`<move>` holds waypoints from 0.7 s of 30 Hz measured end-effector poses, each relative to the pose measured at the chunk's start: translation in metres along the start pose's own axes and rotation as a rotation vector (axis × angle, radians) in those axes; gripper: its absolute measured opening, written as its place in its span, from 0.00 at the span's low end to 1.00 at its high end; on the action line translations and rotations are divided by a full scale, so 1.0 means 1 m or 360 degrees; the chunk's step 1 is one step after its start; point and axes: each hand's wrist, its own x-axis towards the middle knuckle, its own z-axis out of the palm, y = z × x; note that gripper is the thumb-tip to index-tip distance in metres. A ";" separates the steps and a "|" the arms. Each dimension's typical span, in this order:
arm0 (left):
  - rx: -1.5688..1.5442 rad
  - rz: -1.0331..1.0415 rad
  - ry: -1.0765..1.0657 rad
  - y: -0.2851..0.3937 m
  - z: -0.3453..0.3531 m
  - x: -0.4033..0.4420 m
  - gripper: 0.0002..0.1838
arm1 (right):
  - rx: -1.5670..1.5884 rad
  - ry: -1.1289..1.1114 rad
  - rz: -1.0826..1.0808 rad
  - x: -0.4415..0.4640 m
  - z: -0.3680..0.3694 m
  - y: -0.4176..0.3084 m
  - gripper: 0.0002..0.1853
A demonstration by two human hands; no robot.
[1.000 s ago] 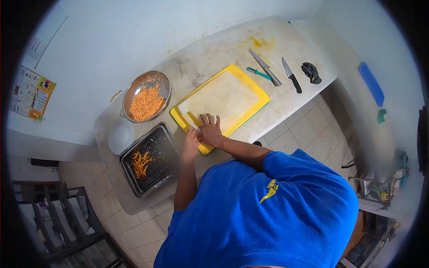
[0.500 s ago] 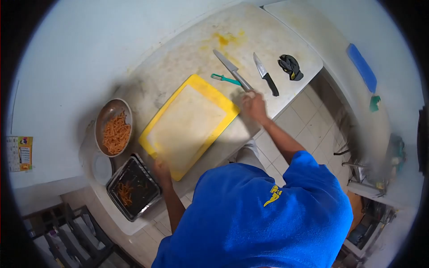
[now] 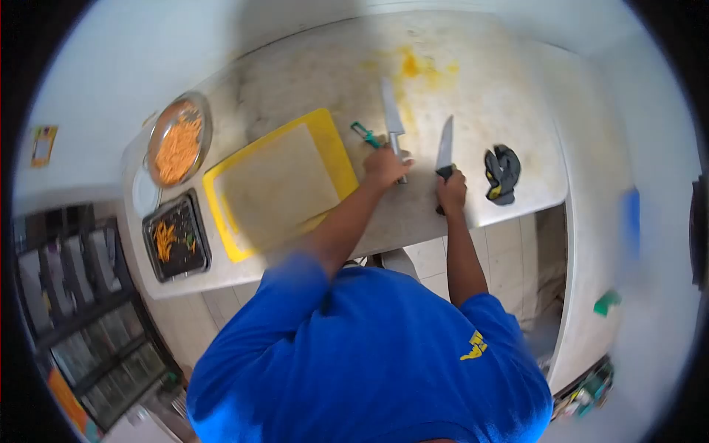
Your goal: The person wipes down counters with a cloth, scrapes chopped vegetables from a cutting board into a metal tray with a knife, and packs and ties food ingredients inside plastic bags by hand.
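My left hand (image 3: pixel 385 167) reaches across the front and closes over the metal-handled knife (image 3: pixel 393 111), its fingers crossing the handle. Right against that hand lies a teal peeler (image 3: pixel 365 134), its handle end partly covered; whether the fingers hold it too is unclear. My right hand (image 3: pixel 451 193) is wrapped round the black handle of a second knife (image 3: pixel 446 144), whose blade points away from me. To the right of it rests a pair of dark gloves (image 3: pixel 502 173). A yellow-edged cutting board (image 3: pixel 277 181) lies left of my hands, with nothing on it.
At the far left, a round pan (image 3: pixel 201 103) holds shredded orange food. Beside it are a white lid or plate (image 3: pixel 145 190) and a black tray (image 3: pixel 193 255) with orange scraps. Yellow stains (image 3: pixel 410 65) mark the worktop (image 3: pixel 310 70). A dark shelf rack (image 3: pixel 96 310) stands lower left.
My left hand has left the cutting board's near edge and crossed to the metal-handled knife and peeler. My right hand has moved from the metal-handled knife to the black-handled one.
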 end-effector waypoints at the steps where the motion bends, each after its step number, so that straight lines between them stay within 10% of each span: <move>1: 0.0067 -0.0006 -0.0024 0.004 0.007 0.006 0.28 | -0.0036 -0.0017 -0.0037 0.003 0.003 0.005 0.22; 14: -0.0143 -0.0202 0.0100 -0.027 0.015 -0.011 0.24 | 0.0406 0.0177 -0.0656 0.014 0.023 -0.037 0.21; 21: -0.0731 -0.0261 0.0151 -0.033 0.043 0.005 0.23 | 0.1283 -0.0089 -0.0218 0.015 -0.023 -0.086 0.22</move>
